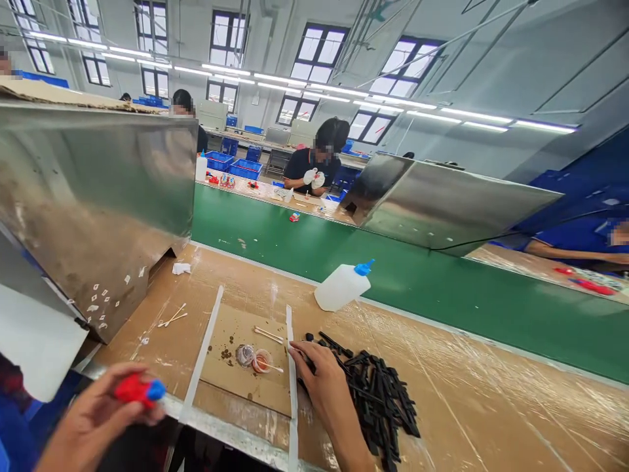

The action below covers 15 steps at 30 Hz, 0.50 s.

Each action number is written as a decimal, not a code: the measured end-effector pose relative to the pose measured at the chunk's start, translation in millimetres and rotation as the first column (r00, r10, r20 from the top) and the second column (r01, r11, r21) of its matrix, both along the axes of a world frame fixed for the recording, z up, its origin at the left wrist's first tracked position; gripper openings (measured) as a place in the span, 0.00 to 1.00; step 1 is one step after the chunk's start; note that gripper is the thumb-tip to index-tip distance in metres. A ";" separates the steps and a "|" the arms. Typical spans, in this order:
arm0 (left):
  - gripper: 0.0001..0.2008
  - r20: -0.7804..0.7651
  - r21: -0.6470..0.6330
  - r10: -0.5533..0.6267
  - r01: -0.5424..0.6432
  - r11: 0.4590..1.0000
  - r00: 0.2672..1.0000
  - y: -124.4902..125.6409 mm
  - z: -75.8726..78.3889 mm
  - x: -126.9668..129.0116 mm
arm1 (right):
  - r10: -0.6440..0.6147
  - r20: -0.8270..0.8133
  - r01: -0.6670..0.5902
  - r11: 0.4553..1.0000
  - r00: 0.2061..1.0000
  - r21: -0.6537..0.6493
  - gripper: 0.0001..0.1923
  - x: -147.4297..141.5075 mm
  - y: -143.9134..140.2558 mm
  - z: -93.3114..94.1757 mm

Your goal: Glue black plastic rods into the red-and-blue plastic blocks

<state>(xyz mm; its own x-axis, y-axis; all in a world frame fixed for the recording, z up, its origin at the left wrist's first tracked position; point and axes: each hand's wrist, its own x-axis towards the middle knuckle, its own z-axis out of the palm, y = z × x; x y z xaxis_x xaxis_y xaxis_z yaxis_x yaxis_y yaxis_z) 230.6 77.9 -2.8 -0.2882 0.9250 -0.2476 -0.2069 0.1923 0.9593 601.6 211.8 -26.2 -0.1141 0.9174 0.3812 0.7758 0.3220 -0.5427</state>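
My left hand [91, 419] grips a small red and blue part [139, 389] at the counter's [491, 406] near edge, fingers curled round it so its shape is partly hidden. My right hand [322, 387] lies flat on the pile of black sticks [381, 400], fingers loose; whether it has pinched one I cannot tell. A white glue bottle [341, 286] lies further back.

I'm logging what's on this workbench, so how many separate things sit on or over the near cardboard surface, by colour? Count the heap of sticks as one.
White squeeze bottle with blue cap: 1
Black stick pile, under the right hand: 1
Red and blue piece, in the left hand: 1
Small clear cups: 2
Total: 5
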 end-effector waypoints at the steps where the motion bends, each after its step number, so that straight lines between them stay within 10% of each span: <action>1: 0.24 0.080 0.034 -0.056 0.054 0.998 0.995 9.0 -3.4 22.4 | 0.002 0.002 -0.002 1.000 1.000 0.000 0.26 -2.5 -1.0 1.9; 6: 0.17 0.232 0.144 -0.296 0.268 0.953 0.927 37.7 -23.0 95.1 | -0.007 -0.114 0.000 0.998 0.993 -0.063 0.19 -3.9 -25.5 4.4; 15: 0.19 0.212 0.118 -0.422 0.406 0.906 0.881 49.2 -39.4 107.7 | -0.072 -0.370 0.007 0.984 0.926 -0.175 0.15 -39.5 -45.5 3.4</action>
